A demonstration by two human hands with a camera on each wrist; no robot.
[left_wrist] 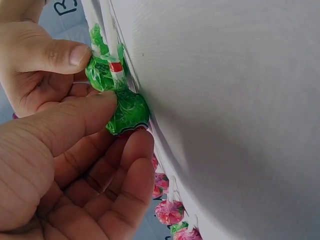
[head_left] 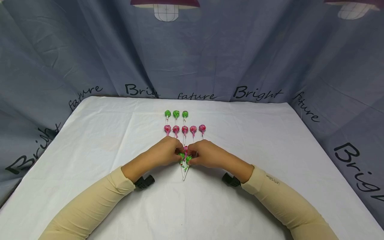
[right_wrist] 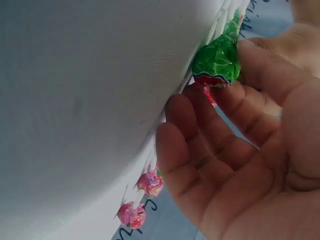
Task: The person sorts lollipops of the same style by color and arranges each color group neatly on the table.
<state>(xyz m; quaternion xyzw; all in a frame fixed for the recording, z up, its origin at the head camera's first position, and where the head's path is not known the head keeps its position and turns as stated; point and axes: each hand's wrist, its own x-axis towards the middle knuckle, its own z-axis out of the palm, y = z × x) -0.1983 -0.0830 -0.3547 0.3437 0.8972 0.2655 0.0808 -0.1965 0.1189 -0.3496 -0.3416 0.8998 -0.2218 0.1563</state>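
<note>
Side by side over the white cloth, my two hands meet at a small group of lollipops. With thumb and fingers my left hand (head_left: 166, 151) pinches a green-wrapped lollipop (left_wrist: 129, 114) at its head. My right hand (head_left: 208, 154) pinches another green lollipop (right_wrist: 217, 61) close beside it. Their white sticks point toward me and converge at the lower ends (head_left: 184, 178). Between the hands, a pink lollipop (head_left: 185, 148) shows just beyond the green heads, partly hidden by fingers.
Beyond the hands lies a row of several pink lollipops (head_left: 185, 129), and behind it a row of three green ones (head_left: 176, 114). Both rows rest on the white-covered table (head_left: 246, 126). A grey curtain (head_left: 228, 50) with printed lettering hangs behind and at the sides.
</note>
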